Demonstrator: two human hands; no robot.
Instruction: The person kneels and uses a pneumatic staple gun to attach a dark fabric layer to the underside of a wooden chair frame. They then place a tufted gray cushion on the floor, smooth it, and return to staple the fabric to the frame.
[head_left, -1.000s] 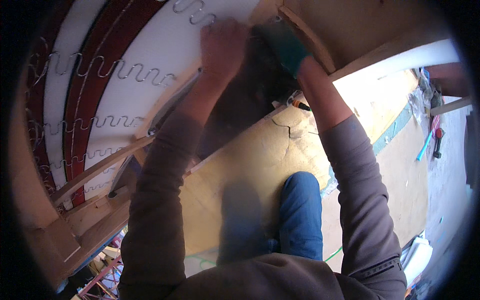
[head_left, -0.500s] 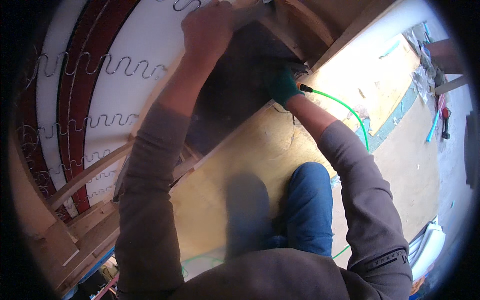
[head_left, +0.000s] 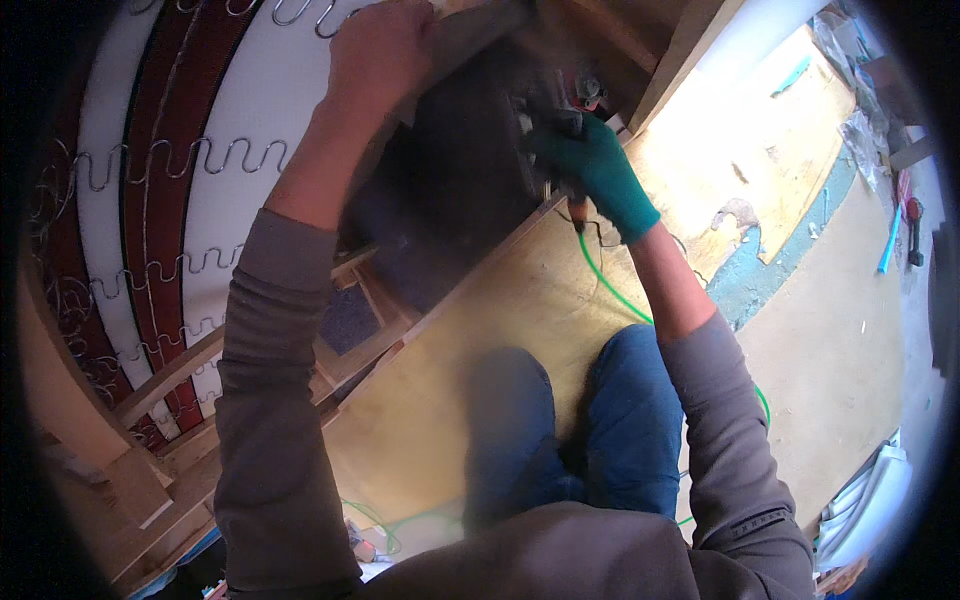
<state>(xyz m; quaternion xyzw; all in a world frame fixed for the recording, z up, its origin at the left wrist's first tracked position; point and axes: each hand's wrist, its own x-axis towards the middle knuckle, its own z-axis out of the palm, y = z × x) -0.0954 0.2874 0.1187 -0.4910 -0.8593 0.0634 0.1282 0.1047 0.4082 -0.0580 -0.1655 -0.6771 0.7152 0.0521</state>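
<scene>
My right hand (head_left: 603, 180), in a green glove, is wrapped round a pneumatic staple gun (head_left: 568, 122), blurred and partly in shadow. A bright green air hose (head_left: 612, 285) runs from the end of its handle toward my knees. At the top, my bare left hand (head_left: 385, 52) closes on the edge of a dark fabric (head_left: 435, 165) beside the wooden frame. Its fingertips are hidden. The fabric spreads between my two hands, inside the frame, and the gun is over its right part.
Wavy metal springs (head_left: 240, 155) cross red and white webbing at the left. Wooden rails (head_left: 665, 75) flank the dark fabric. Beneath my knees lies a yellowish board (head_left: 420, 440). Plastic scraps (head_left: 862, 140) and a red-headed tool (head_left: 914, 230) lie at the far right.
My right hand has turned, bringing the staple gun and its hose connection into view; the hose now hangs below the hand. My left hand has moved slightly left.
</scene>
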